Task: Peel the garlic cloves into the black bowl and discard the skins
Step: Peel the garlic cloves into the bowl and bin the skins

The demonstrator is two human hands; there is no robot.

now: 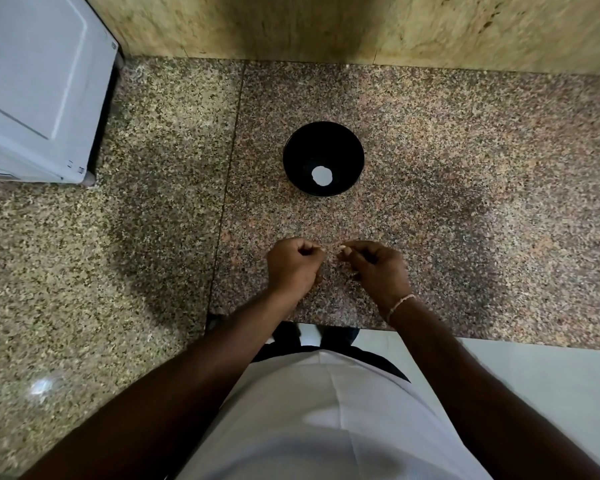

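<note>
Peeling: both hands work just above the counter [430, 168], close to its near edge, with the black bowl [323, 158] standing farther back on the stone.
Garlic clove: a small pale piece [342, 247] shows at the tips of the right hand [378, 268]; it is too small to say whether it is clove or skin.
Handling: a clove is likely light, firm and a little slippery once bare, so it is best pinched at its ends; the skin is papery, tears easily and may cling to the fingertips.
Left hand [293, 266]: fingers curled tight into the palm, thumb pressed to the forefinger as if pinching something thin; what it has hold of I cannot tell.
Right hand: fingers curled, thumb and forefinger nipped on the pale piece, the other fingers tucked under.
Gap: the two hands are near each other, not touching.
Bowl contents: a white patch [322, 175] lies at the bottom, perhaps peeled garlic, perhaps a glare.
Beside: a white appliance [39, 84] stands at the far left.
</note>
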